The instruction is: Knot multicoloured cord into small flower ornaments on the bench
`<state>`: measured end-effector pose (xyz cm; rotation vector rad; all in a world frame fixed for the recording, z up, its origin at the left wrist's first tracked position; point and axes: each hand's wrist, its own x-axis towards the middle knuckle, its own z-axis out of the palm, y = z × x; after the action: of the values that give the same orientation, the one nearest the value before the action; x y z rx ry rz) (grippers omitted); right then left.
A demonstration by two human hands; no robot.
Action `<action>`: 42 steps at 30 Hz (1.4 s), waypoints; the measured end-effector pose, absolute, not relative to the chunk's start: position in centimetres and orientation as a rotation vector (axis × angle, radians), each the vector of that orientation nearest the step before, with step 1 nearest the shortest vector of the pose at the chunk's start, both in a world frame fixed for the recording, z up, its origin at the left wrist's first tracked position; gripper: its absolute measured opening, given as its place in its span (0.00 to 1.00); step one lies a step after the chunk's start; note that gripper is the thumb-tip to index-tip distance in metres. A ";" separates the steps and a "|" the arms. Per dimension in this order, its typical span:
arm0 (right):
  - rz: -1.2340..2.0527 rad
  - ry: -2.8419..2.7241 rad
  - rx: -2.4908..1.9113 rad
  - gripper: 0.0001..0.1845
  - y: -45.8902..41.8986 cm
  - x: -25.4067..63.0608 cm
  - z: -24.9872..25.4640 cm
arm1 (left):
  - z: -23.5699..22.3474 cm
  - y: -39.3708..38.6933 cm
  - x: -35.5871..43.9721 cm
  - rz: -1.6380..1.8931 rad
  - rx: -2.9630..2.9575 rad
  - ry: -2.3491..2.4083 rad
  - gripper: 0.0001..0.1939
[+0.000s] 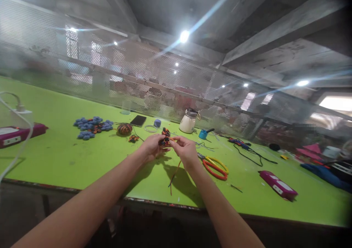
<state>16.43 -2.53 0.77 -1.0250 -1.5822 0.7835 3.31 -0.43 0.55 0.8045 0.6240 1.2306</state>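
Observation:
My left hand (153,147) is closed on a small orange-and-black knotted cord piece (165,133), held up above the green table. With thumb and forefinger pinched together, my right hand (186,152) grips an orange cord (172,139) at the piece's right side. Loose cord ends (173,180), partly red and blue, dangle below my right hand. Left of my hands lie a similar small orange-and-black knotted flower (133,138) and a dark ball of orange-striped cord (124,129). Beside my right wrist rest scissors (216,167) with red and yellow handles. My fingers partly hide the held piece.
On the green table (60,160) are blue knotted flowers (86,135), a phone (138,121), a white jar (188,121), a blue pot (202,134) and purple power strips (277,185) at both sides. Behind runs a perforated metal screen (154,83).

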 end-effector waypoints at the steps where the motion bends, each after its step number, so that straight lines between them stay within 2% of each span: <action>1: 0.733 -1.623 -1.020 0.15 -2.5 16.4 0.6 | 0.5 -0.4 3.4 1.227 0.805 0.625 0.08; 5: 0.530 -1.765 -0.987 0.10 -2.4 16.4 -0.1 | 0.5 -0.6 3.5 1.216 0.818 0.608 0.08; 10: 0.263 -1.867 -1.011 0.11 -2.7 16.5 -0.4 | 0.9 -1.1 3.5 1.145 0.849 0.614 0.09; 13: 0.223 -1.854 -1.058 0.09 -2.8 16.5 -0.2 | 1.1 -1.3 3.5 1.077 0.886 0.651 0.10; 16: 0.339 -1.804 -1.088 0.06 -2.6 16.5 0.0 | 1.0 -1.2 3.4 1.044 0.947 0.722 0.11; 20: 0.447 -1.749 -1.091 0.08 -2.1 16.8 0.1 | 1.0 -1.1 3.1 1.052 1.051 0.863 0.15; 28: 0.656 -1.648 -1.160 0.06 -0.9 17.8 0.2 | 1.7 -1.8 3.0 1.049 1.365 0.878 0.14; 32: 0.797 -1.624 -1.176 0.10 -1.0 18.1 0.6 | 1.2 -1.6 3.1 1.036 1.371 0.866 0.06; 37: 1.069 -1.494 -1.121 0.17 -1.4 18.6 1.5 | 1.3 -1.6 3.0 0.986 1.203 0.749 0.05; 42: 1.092 -1.469 -1.060 0.18 -1.5 18.9 1.7 | 1.7 -1.9 3.0 0.946 1.155 0.725 0.06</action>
<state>18.93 -1.47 1.73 -1.0600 -1.4691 1.0923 3.02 -1.90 1.66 1.1554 0.7245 0.9457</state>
